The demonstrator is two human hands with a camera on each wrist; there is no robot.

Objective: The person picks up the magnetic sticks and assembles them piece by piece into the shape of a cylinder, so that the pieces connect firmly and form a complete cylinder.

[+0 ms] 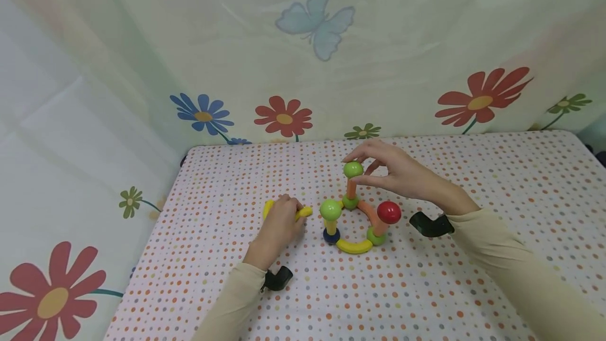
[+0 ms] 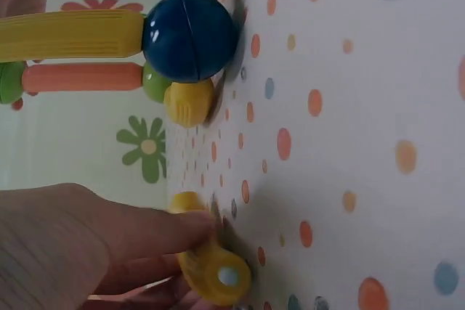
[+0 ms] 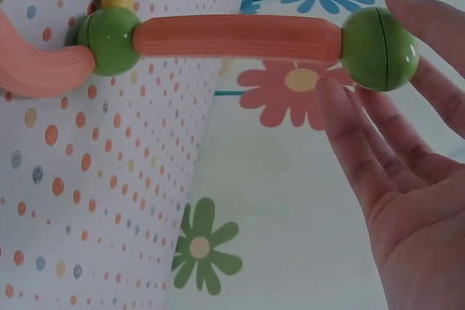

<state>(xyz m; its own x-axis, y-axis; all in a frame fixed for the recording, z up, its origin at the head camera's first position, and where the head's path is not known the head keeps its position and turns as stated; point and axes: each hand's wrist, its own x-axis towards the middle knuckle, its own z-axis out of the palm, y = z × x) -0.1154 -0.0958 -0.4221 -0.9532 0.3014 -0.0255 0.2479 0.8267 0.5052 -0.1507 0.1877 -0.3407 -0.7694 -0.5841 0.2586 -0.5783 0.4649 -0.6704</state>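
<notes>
In the head view, the right hand has its fingers spread and curved round a glossy green ball capping an upright orange rod; thumb and fingertips sit at opposite sides, though firm pressure cannot be told. That rod stands at twelve o'clock on a ring of curved toy sticks. At the ring's nine o'clock, the left hand pinches a yellow curved stick, whose ends protrude toward ten and two o'clock.
</notes>
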